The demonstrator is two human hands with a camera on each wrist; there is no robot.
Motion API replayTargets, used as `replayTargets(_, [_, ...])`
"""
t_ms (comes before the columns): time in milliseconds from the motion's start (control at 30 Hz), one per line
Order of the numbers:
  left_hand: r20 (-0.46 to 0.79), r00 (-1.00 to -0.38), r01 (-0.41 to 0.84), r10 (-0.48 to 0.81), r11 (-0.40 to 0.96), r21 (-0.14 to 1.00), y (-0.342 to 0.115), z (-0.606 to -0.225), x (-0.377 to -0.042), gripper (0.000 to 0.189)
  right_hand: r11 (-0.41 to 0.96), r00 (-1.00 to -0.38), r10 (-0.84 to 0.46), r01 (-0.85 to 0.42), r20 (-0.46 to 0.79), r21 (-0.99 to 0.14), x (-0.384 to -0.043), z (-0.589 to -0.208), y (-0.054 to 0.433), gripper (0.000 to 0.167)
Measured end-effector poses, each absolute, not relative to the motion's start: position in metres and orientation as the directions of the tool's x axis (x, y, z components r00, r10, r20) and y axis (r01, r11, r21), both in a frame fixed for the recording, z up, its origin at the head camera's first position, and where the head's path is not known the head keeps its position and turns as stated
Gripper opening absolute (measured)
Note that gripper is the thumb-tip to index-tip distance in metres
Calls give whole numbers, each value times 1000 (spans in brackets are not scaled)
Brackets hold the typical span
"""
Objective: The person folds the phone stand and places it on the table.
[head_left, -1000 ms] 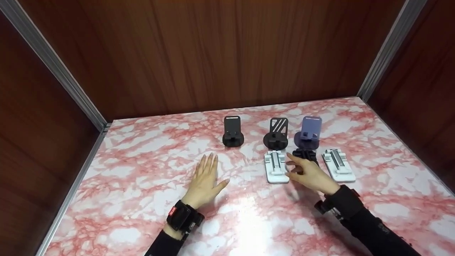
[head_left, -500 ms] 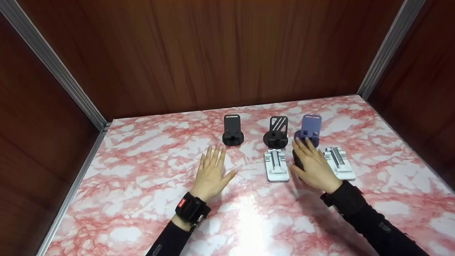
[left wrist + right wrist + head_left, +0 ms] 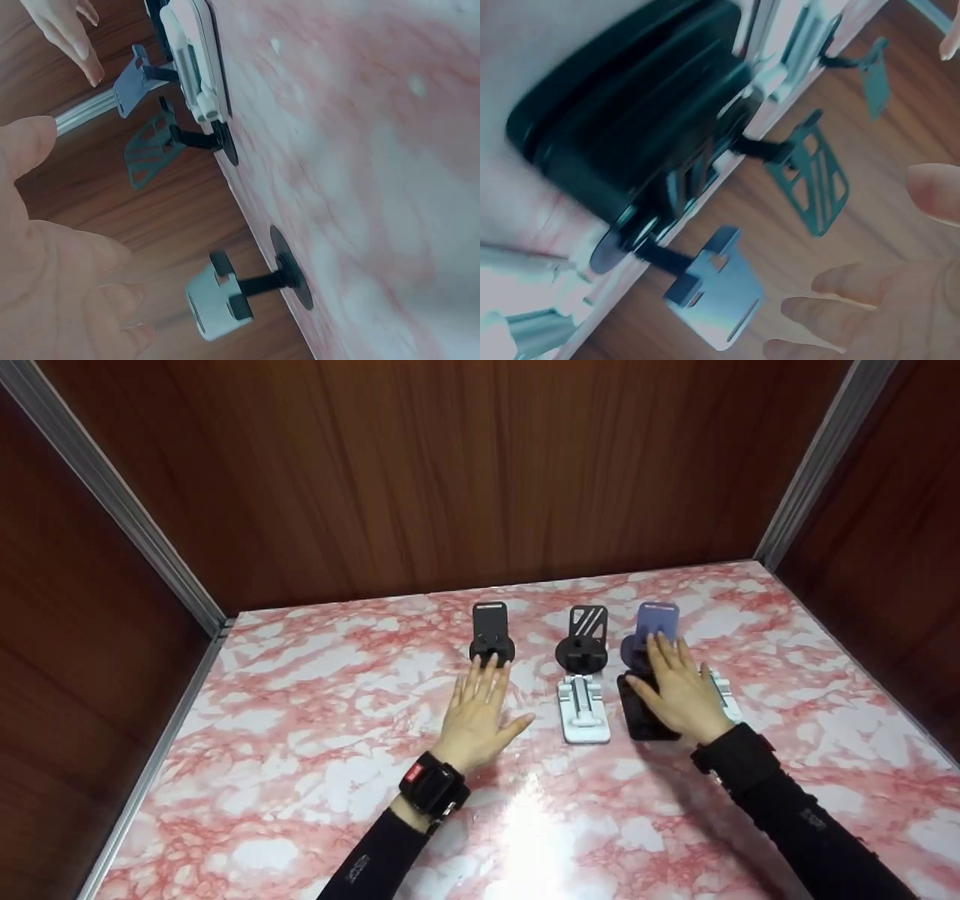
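My left hand (image 3: 480,727), fingers straight and spread, hovers before a black phone stand (image 3: 490,621); the left wrist view shows a gap between them. With straight fingers my right hand (image 3: 686,694) hangs over a folded black phone stand (image 3: 645,724), its fingertips overlapping the upright purple phone stand (image 3: 658,615) in the head view. The right wrist view shows that hand apart from both stands. It partly hides a folded white phone stand (image 3: 729,701). Another folded white phone stand (image 3: 586,724) lies between the hands, in front of a black stand with a slotted plate (image 3: 588,621).
The stands form two rows on a red-and-white marbled table (image 3: 300,750). Dark wood-grain panels (image 3: 450,472) rise at the back and both sides, with metal rails (image 3: 817,472) at the corners.
My left hand has moved right and forward, towards the left black stand. My right hand has left the folded black stand, straightened its fingers and shifted slightly right and forward.
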State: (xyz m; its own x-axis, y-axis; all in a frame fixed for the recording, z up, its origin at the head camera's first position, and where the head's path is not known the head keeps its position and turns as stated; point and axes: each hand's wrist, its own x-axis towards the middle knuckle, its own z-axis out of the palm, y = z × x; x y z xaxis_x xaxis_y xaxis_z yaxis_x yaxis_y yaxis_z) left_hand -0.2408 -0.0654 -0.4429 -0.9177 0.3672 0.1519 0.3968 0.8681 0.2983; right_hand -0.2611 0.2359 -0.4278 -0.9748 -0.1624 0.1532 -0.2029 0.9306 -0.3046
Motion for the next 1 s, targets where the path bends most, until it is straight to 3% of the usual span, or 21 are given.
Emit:
replayTargets(400, [114, -904, 427, 411, 869, 251, -40, -440, -242, 81, 874, -986, -119, -161, 118, -459, -285, -424, 262, 78])
replayTargets(567, [92, -898, 439, 430, 868, 233, -32, -443, -240, 82, 801, -990, -136, -137, 46, -583, -296, -419, 277, 80])
replayTargets(800, [89, -889, 456, 449, 849, 268, -21, -449, -235, 81, 748, -991, -123, -63, -45, -661, -314, -419, 290, 80])
replayTargets(1000, [88, -877, 479, 473, 842, 247, -16, -449, -233, 82, 556, -987, -146, -27, -65, -831, -328, -421, 296, 63])
